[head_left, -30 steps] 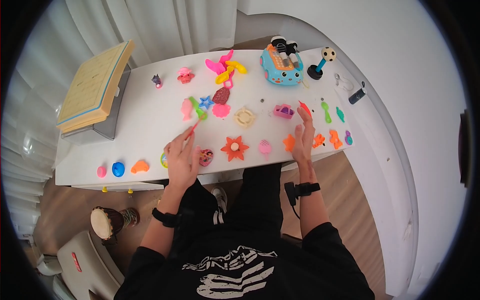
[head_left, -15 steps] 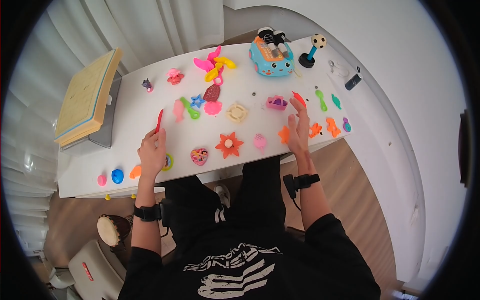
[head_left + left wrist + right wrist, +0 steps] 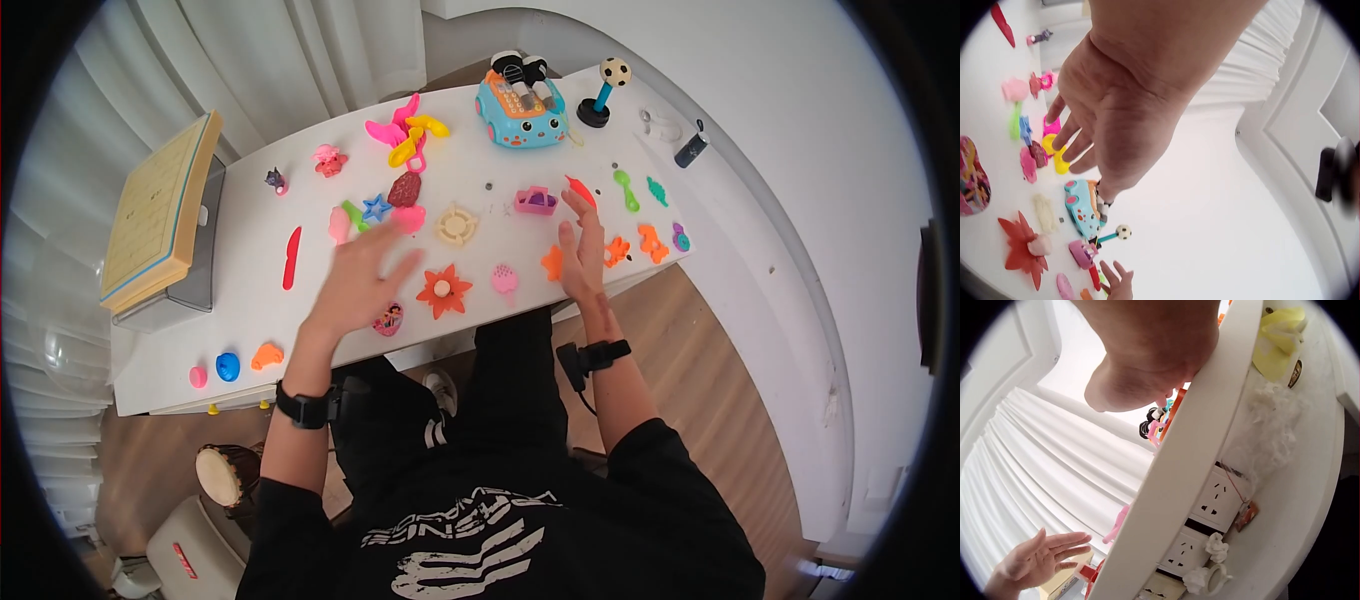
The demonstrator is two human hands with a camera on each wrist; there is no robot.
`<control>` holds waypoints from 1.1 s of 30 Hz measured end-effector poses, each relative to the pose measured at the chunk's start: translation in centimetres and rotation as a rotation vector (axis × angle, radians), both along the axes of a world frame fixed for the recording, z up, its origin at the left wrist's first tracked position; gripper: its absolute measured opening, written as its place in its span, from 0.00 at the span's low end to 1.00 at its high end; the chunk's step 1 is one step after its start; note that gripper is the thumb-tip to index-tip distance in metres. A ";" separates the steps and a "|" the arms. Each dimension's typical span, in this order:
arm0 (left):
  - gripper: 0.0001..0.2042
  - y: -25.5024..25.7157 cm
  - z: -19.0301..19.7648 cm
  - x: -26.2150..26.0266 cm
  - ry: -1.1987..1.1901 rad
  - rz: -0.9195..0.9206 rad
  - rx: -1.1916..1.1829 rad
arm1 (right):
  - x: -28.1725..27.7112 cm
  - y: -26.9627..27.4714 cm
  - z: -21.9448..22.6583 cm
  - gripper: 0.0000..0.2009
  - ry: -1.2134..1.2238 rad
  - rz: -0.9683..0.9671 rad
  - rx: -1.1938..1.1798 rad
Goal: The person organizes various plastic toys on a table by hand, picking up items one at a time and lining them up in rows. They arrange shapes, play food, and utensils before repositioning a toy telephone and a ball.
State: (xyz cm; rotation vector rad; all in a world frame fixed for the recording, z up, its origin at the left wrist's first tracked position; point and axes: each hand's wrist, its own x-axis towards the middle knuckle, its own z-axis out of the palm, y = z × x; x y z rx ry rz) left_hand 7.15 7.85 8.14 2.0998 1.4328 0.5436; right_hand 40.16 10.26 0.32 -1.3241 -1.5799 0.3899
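In the head view the left hand [image 3: 358, 283] hovers over the white table, fingers spread and empty, just above the heart-shaped picture piece [image 3: 388, 319] and near the pink fish [image 3: 340, 226]. A red toy knife [image 3: 291, 258] lies by itself on the table to its left. The right hand [image 3: 583, 252] is at the table's front edge, fingers extended, beside an orange piece [image 3: 552, 263] and just below a red pepper-like toy [image 3: 581, 191]; whether it touches that toy cannot be told. The left wrist view shows the left palm [image 3: 1122, 112] with nothing in it.
A blue toy phone [image 3: 523, 120] and a football stand [image 3: 593, 112] are at the back, a board on a grey box [image 3: 161, 208] at the left. A red flower [image 3: 444, 291], a cream ring [image 3: 456, 226] and a purple basket [image 3: 536, 201] lie mid-table.
The left hand moved left with the red knife, let it go on the table, and has come back right, empty. The right hand has kept its place by the red toy. The head view has shifted.
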 end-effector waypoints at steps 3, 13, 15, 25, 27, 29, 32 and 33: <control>0.33 -0.3 0.1 3.8 0.292 -0.197 0.083 | 0.0 -0.1 0.0 0.24 0.031 0.006 -0.004; 0.41 3.5 -2.2 7.3 0.407 -0.216 -0.024 | 0.0 -0.2 0.1 0.24 0.019 0.000 -0.015; 0.42 3.8 -2.5 7.7 0.393 -0.193 0.019 | 0.1 -0.2 0.2 0.25 0.011 -0.003 -0.003; 0.43 4.0 -1.5 9.1 0.480 -0.225 -0.041 | -0.2 0.1 0.5 0.21 -0.244 0.023 0.024; 0.42 3.8 -0.9 9.4 0.459 -0.244 -0.090 | -0.3 0.1 0.4 0.19 -0.318 0.026 0.041; 0.42 3.7 -1.4 9.7 0.445 -0.259 -0.052 | -0.3 0.1 0.5 0.18 -0.325 0.019 0.027; 0.41 3.9 -0.9 10.2 0.452 -0.297 -0.051 | -0.3 0.0 0.6 0.19 -0.336 -0.003 0.013; 0.42 4.0 -0.6 10.4 0.475 -0.310 -0.092 | -0.3 0.0 0.7 0.19 -0.338 -0.005 0.014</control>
